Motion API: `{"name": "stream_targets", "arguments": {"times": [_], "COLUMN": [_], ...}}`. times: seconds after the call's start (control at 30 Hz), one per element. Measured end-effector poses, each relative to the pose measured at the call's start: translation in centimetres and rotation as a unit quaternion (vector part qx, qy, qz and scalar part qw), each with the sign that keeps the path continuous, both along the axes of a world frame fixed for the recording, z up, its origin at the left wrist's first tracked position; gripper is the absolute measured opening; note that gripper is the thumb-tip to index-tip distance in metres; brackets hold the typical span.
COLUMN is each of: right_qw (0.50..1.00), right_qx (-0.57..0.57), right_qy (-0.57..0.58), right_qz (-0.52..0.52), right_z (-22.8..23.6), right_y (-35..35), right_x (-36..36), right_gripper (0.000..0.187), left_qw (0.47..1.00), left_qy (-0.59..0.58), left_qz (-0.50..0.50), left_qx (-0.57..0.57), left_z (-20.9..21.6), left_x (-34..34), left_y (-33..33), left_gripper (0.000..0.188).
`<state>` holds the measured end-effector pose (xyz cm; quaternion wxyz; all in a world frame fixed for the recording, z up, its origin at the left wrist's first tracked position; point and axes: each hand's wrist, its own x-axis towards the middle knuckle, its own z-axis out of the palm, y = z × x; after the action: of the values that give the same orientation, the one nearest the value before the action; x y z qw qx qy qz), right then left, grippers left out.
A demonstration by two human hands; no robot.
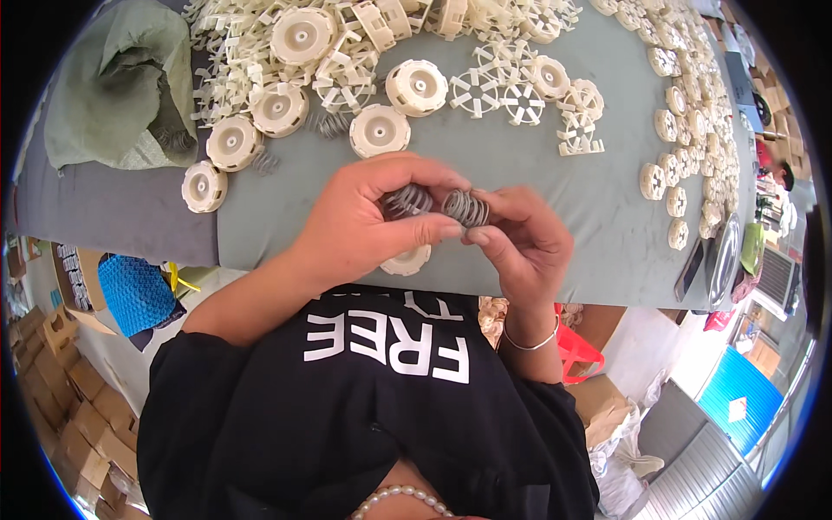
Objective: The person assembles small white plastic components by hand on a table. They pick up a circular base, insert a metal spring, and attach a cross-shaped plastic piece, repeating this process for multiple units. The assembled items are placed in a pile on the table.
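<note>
Over the near part of the grey-green table, my left hand (347,217) is closed on a metal coil spring (407,201), with thumb and fingers curled round it. My right hand (533,238) pinches a second coil spring (466,209) between thumb and fingertips. The two springs are side by side, close together. Partly hidden under my left hand lies a cream plastic wheel-shaped part (407,261). Just beyond my hands sits a similar round part (380,131), with loose springs (329,124) to its left.
Cream round parts (232,143) and spoked pieces (475,93) are heaped along the far side. Many small round parts (677,201) cover the right side. A green sack (95,108) with springs inside lies at the left. Near the right edge rests a phone (691,270).
</note>
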<state>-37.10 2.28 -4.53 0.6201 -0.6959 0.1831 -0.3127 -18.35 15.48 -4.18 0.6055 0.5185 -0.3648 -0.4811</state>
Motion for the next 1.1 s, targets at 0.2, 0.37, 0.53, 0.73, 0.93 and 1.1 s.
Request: {"name": "stream_targets", "arguments": {"times": [0.2,0.37,0.53,0.73,0.93,1.1], "right_qw": [0.977,0.968,0.936,0.904,0.971,0.982], "right_qx": [-0.208,-0.232,-0.291,-0.315,-0.181,-0.173], "right_qy": [-0.030,0.097,0.192,0.290,0.114,0.050], "right_qz": [-0.022,-0.012,0.058,-0.013,0.108,0.049], "right_z": [1.0,0.3,-0.5,1.1,2.1,0.3], "right_y": [-1.2,-1.8,0.1,-2.1,0.9,1.9], "right_x": [0.3,1.0,2.7,0.9,1.1,1.6], "right_gripper": [0.042,0.045,0.031,0.037,0.041,0.034], "left_qw": [0.939,0.942,0.951,0.968,0.969,0.971], "left_qy": [0.276,0.283,0.266,0.168,0.158,0.156], "left_qz": [-0.108,-0.058,0.000,-0.007,-0.034,-0.027], "left_qx": [0.178,0.170,0.159,0.184,0.187,0.182], "left_z": [1.1,0.6,-0.3,0.0,0.9,1.1], "left_x": [2.0,4.1,5.1,3.8,1.7,0.9], "left_y": [0.5,2.3,4.0,5.3,3.9,3.8], "left_gripper": [0.027,0.029,0.028,0.032,0.027,0.024]}}
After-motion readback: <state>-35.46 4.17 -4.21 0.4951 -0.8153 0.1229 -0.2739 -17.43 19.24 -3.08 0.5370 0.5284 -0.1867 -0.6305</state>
